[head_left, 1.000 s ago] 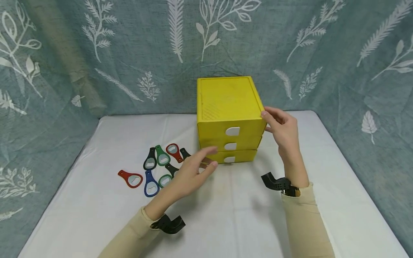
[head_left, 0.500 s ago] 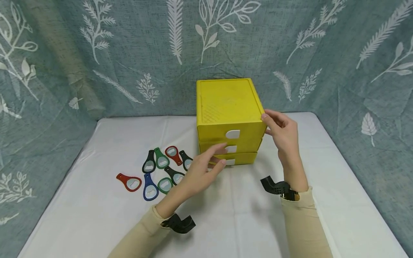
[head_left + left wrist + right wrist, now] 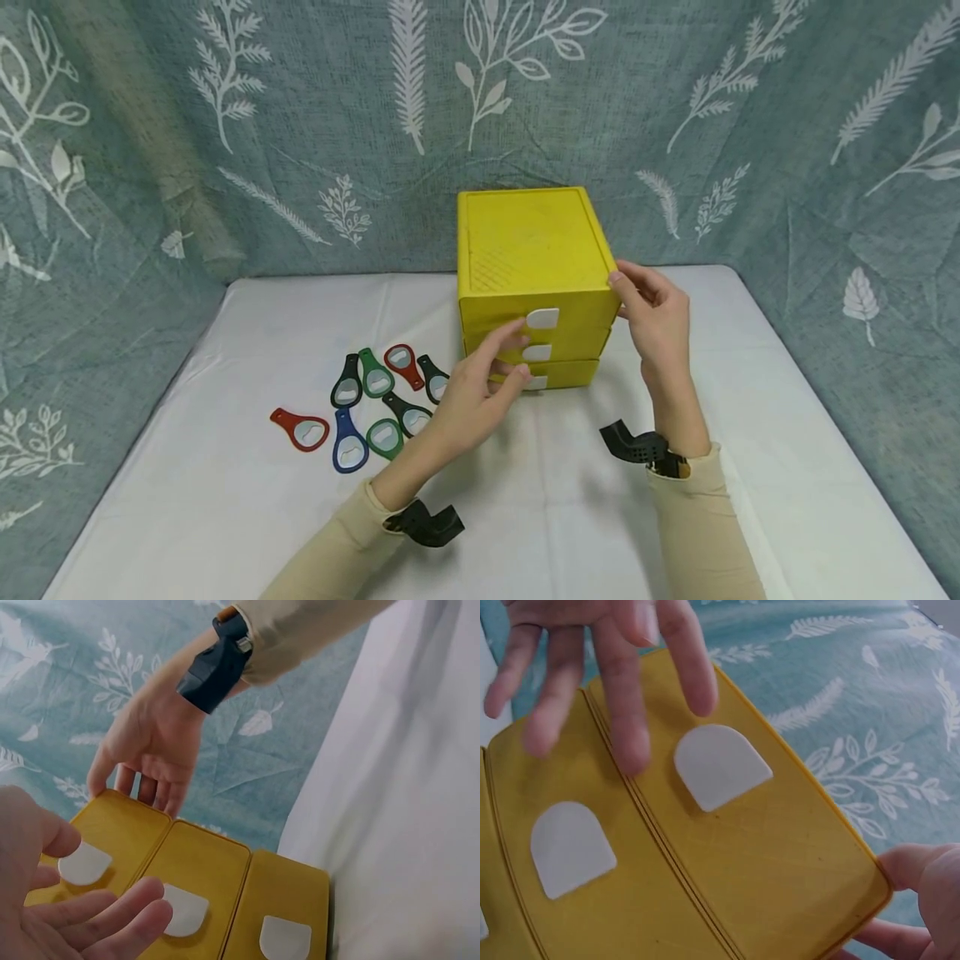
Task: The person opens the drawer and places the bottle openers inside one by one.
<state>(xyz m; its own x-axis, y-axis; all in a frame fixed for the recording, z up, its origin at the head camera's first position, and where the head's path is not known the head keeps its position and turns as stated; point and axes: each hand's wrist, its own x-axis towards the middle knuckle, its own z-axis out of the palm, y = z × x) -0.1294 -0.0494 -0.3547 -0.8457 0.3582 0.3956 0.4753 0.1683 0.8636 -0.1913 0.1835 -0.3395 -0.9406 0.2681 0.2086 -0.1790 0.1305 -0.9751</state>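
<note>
The left hand (image 3: 472, 404) has moved right and farther up the front of the yellow drawer box (image 3: 534, 242). One second ago it was low by the box's near left edge; now its index finger is just left of the top white tab (image 3: 543, 318). Its fingers are released, spread and slightly bent, holding nothing; whether a fingertip touches the drawer front cannot be told. Its thumb now partly covers the bottom white tab (image 3: 537, 383) in the head view, while the middle white tab (image 3: 537, 352) shows just right of the fingers.

The right hand (image 3: 658, 321) has stayed at the near right top corner of the box, its fingers grasping it: thumb on the corner, the other fingers along the right side. The box has kept its place on the far part of the white-covered desk (image 3: 540, 542), right of the bottle openers, its three drawers closed.

With the left hand shifted, more of the openers on its left shows: the near green opener (image 3: 399, 450) and the black opener (image 3: 397, 403) beside it were more hidden earlier. The blue opener (image 3: 343, 421) and the left red opener (image 3: 285, 419) lie as before.
</note>
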